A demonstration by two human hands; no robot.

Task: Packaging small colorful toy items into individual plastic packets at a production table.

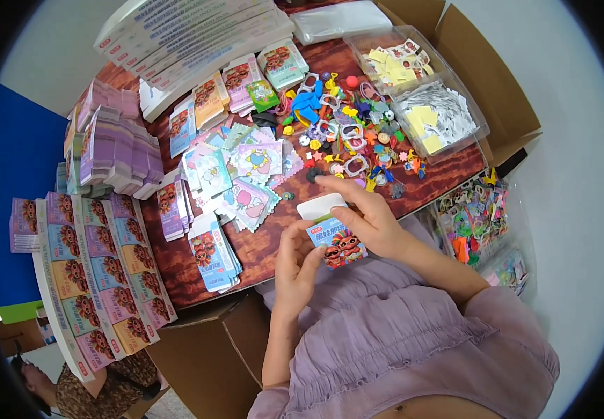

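A small blue cardboard packet [344, 241] with a red cartoon print is held over the front edge of the table, its white flap [319, 207] raised. My left hand [296, 262] grips its left side, thumb across the printed front. Closed on the top right of the same packet is my right hand [372, 216], thumb by the opening and forefinger reaching past the flap. Whatever is inside the packet is hidden. Beyond my fingers lies a heap of small colourful plastic trinkets [351, 129]. Left of it spread several pastel cards [256, 159] with wavy edges.
Flat packets [211, 255] lie in stacks at the left, beside a display box [99, 272] full of packets. Long white boxes [193, 42] are piled at the back. Clear trays [448, 115] of paper slips stand back right, by an open carton [487, 52]. Another person [106, 387] is lower left.
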